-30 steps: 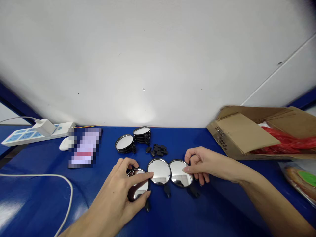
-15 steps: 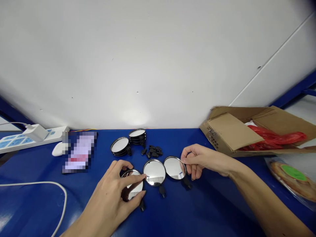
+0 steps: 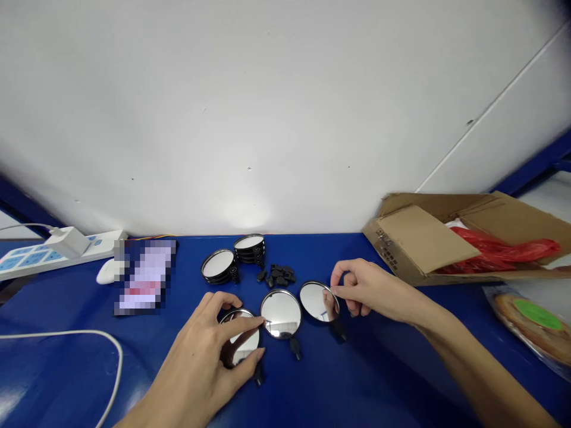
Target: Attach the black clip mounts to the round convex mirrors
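The left hand (image 3: 207, 359) hides part of the left mirror (image 3: 244, 342) on the tabletop (image 3: 339, 380), its fingers grasping the rim. The right hand (image 3: 372, 291) pinches the edge of the right mirror (image 3: 314, 300) with its fingers; whether it is lifted is unclear.

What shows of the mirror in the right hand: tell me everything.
The right mirror is a small round disc with shiny glass, a dark rim and a black stem below. It sits on the blue table, perhaps tilted, close beside the middle mirror. The right hand pinches its right edge and reflects in it.
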Demonstrator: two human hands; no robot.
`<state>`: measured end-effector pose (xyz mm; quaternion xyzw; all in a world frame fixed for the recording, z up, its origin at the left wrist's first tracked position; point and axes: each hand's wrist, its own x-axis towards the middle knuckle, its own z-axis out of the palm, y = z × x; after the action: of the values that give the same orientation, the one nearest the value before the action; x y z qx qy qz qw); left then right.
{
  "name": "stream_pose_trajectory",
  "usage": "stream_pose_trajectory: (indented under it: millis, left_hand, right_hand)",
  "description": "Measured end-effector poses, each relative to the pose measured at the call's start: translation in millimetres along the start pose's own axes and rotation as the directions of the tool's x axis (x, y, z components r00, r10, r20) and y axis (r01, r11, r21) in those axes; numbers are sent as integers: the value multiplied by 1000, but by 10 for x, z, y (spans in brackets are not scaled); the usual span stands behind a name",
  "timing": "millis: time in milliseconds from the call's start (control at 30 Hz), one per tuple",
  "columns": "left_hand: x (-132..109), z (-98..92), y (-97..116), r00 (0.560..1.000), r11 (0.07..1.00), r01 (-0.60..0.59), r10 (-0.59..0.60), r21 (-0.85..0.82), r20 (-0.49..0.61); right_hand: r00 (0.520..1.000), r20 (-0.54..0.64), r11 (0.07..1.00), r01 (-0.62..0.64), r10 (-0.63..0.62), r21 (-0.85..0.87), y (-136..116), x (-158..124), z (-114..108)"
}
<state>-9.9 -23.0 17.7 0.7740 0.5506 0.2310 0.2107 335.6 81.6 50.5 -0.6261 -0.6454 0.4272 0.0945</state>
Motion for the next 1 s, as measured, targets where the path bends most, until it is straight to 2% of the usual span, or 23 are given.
stream_pose_trajectory:
  millis: [67, 133, 200, 267, 333, 467, 667, 867, 1000]
  left_hand:
    - [0, -7, 4, 1000, 1000, 5, -5, 8, 2]
    - [-5, -6, 1, 1000, 1000, 5, -5, 16, 1]
    - [-11, 6, -10, 1000, 1000, -4, 4, 20, -12]
    - [-13, 26, -26, 999, 1000, -16, 17, 19, -47]
    - [-9, 43, -37, 995, 999, -33, 35, 27, -89]
    - [15, 39, -22, 987, 997, -58, 66, 58, -144]
    - [16, 36, -11, 990, 999, -15, 21, 44, -138]
    - [-41, 82, -72, 989, 999, 25, -21, 23, -149]
    - [-44, 56, -65, 991, 999, 34, -32, 18, -127]
  right_hand:
    - [994, -92, 996, 58, -64, -67, -76, -33, 11]
    - [982, -113, 987, 149, -154, -54, -164, -77, 36]
    - [971, -52, 971, 235, -233, 38, -246, -123, 82]
    - [962, 19, 956, 268, -272, 123, -311, -162, 149]
    - [956, 55, 952, 280, -288, 121, -356, -189, 226]
    - [953, 71, 954, 298, -295, -39, -395, -207, 364]
    - [957, 41, 920, 288, -288, -265, -413, -195, 517]
    - [929, 84, 893, 371, -361, -254, -478, -217, 630]
    - [926, 109, 894, 378, -362, -240, -504, -244, 705]
